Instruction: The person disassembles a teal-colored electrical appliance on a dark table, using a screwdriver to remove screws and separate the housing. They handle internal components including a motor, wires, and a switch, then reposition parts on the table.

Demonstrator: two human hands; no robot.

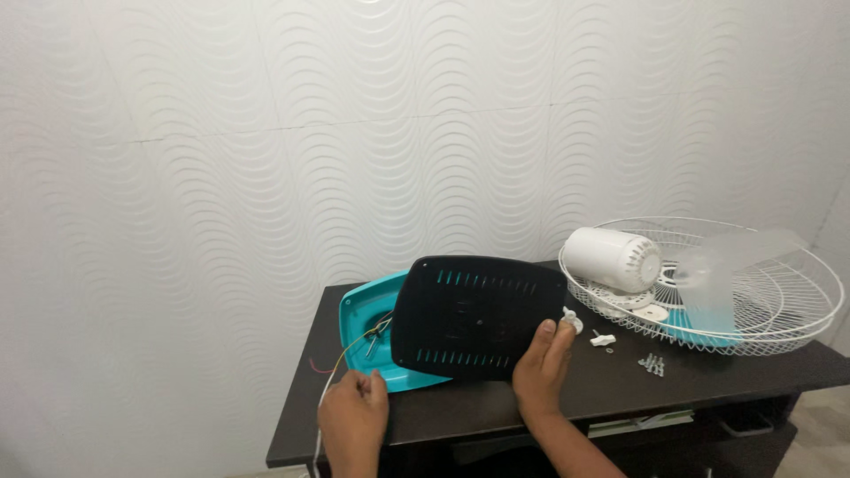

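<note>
No packages, labels, signs or screens show anywhere in view.

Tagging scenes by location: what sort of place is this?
Probably a room at home, used as a makeshift repair spot: a dark table against a white wave-textured wall, with a dismantled fan's white wire guard and black base cover on it.
</note>
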